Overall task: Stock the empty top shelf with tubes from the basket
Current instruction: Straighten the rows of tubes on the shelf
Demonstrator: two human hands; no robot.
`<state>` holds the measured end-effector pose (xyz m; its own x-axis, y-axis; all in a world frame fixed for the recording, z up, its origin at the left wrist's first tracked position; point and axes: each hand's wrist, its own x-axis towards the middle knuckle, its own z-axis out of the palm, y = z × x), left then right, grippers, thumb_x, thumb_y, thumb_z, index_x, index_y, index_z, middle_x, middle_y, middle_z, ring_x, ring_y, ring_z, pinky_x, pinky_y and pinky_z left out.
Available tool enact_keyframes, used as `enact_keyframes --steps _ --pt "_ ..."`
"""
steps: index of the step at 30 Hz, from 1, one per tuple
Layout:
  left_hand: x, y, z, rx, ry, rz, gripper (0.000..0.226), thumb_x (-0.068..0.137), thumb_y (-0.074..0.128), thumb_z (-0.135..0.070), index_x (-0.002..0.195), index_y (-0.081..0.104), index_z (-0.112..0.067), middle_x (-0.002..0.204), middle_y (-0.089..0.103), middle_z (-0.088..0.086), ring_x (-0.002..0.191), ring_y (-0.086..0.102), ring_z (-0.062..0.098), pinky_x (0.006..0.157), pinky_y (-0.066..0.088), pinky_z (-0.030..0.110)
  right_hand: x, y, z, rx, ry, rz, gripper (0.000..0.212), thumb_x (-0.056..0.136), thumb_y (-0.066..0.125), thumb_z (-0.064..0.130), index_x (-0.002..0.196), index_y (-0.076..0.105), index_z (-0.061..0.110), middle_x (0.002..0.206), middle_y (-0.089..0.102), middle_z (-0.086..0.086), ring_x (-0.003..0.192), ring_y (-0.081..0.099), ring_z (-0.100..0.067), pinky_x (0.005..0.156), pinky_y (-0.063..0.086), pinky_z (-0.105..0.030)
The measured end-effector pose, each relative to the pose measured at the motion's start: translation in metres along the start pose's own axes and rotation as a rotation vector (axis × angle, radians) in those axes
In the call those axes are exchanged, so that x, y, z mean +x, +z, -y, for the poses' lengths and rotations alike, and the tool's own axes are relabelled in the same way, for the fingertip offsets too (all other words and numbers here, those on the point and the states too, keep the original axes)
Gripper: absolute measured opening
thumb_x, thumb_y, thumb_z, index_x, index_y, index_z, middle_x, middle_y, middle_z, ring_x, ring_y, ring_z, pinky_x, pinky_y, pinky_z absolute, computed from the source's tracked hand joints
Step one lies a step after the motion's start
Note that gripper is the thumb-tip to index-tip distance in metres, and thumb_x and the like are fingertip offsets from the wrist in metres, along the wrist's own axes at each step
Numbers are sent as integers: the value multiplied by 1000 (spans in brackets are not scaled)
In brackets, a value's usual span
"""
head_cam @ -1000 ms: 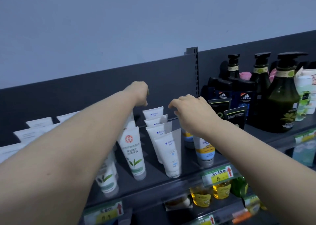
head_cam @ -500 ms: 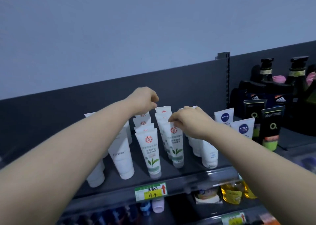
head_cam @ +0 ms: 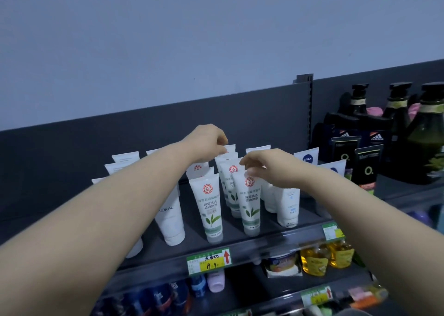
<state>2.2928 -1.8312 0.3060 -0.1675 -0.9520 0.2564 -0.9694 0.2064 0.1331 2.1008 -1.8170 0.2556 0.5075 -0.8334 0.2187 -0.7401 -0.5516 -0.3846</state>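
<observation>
White tubes with a red seal and green leaf print stand cap-down in two rows on the dark top shelf (head_cam: pixel 240 235). My left hand (head_cam: pixel 207 141) reaches to the back and pinches the crimped top of a rear green-leaf tube (head_cam: pixel 230 148). Further forward, my right hand (head_cam: pixel 266 168) has its fingertips closed on the top edge of the front green-leaf tube (head_cam: pixel 251 205). Another front tube (head_cam: pixel 209 211) stands free to its left. The basket is out of view.
A white Floral tube (head_cam: pixel 170 219) and plain white tubes stand to the left. Blue-print tubes (head_cam: pixel 288 205) and Nivea tubes (head_cam: pixel 308 158) are to the right. Dark pump bottles (head_cam: pixel 425 135) and black boxes fill the right bay. Yellow bottles (head_cam: pixel 312 260) sit on the lower shelf.
The view swung left from the dark bottles to the green-leaf tubes. Both hands moved with it, from the blue-print tubes onto the green-leaf rows, and the right hand settled on the front tube.
</observation>
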Motion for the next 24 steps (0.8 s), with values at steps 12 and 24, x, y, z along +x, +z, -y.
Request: enact_keyframes --steps 12,24 --pt "8 22 -10 168 17 146 15 82 69 -15 96 71 -11 87 61 -6 85 57 16 76 50 30 -9 -3 -40 -293 144 -219 38 95 40 12 129 49 27 127 56 4 119 48 -21 88 38 -38" --pt "13 4 -5 -13 -85 72 18 88 65 -23 99 75 -14 101 71 -1 91 64 16 74 50 26 0 -6 -19 -231 75 -229 36 97 37 14 125 53 29 125 58 7 114 52 -18 88 40 -36"
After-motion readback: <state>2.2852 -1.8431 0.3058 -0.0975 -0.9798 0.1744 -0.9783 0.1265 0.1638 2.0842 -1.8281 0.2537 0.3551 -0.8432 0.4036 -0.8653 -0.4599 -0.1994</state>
